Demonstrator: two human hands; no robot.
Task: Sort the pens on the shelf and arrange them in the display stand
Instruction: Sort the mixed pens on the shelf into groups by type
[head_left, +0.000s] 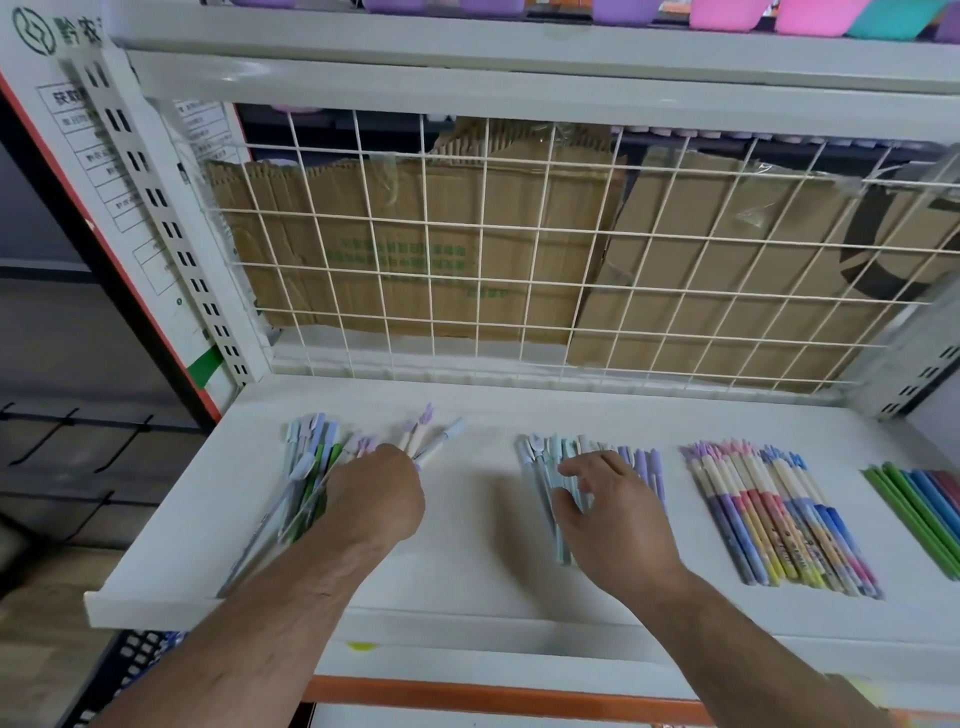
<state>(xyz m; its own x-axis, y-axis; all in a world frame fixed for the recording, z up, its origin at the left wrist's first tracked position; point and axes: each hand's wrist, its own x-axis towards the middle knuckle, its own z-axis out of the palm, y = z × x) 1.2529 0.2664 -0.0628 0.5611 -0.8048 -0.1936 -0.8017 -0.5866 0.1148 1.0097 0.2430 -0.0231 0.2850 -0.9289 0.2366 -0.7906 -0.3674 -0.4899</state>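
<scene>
Head cam: L hand (374, 499) grips slim capped pens (439, 441) on white shelf (467, 551); R hand (613, 519) spread flat on pastel pile (537, 467).

Left hand (376, 493) holds loose pens (435, 440); right hand (610, 512) touches pastel pens (540, 465) on shelf (483, 525).

Even, soft overhead light — faint shadows, slight motion blur, wide-angle bending at the edges.

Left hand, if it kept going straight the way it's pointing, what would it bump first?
Probably the purple-topped pens right ahead of the left hand; it may already be touching them. Beyond lie bare shelf and the wire grid.
</scene>
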